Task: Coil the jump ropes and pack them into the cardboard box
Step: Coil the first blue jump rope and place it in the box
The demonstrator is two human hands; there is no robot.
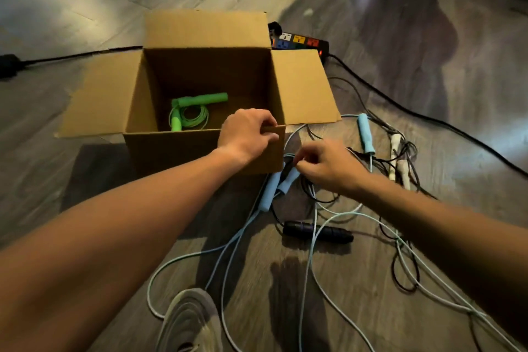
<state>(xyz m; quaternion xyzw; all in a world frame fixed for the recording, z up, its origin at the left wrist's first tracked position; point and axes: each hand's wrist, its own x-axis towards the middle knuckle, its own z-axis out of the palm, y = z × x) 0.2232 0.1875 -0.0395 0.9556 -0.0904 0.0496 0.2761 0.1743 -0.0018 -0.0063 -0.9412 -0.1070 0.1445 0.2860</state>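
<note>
An open cardboard box [171,148] stands on the floor with a coiled green jump rope [191,113] inside. My left hand [245,134] grips the box's near right corner at the rim. My right hand [328,166] reaches down beside that corner, fingers curled toward two blue handles [275,186] of a light blue rope; whether it pinches the cord is unclear. Another blue handle [365,134] lies to the right, white handles [400,163] beyond it, and a black handle [317,233] nearer me. Loose blue and black cords sprawl over the floor.
A black power strip [300,43] with coloured sockets lies behind the box's right flap, its black cable [428,117] running off right. Another black cable [71,57] crosses the floor at left. A grey-white coiled strap [188,320] sits near the bottom edge.
</note>
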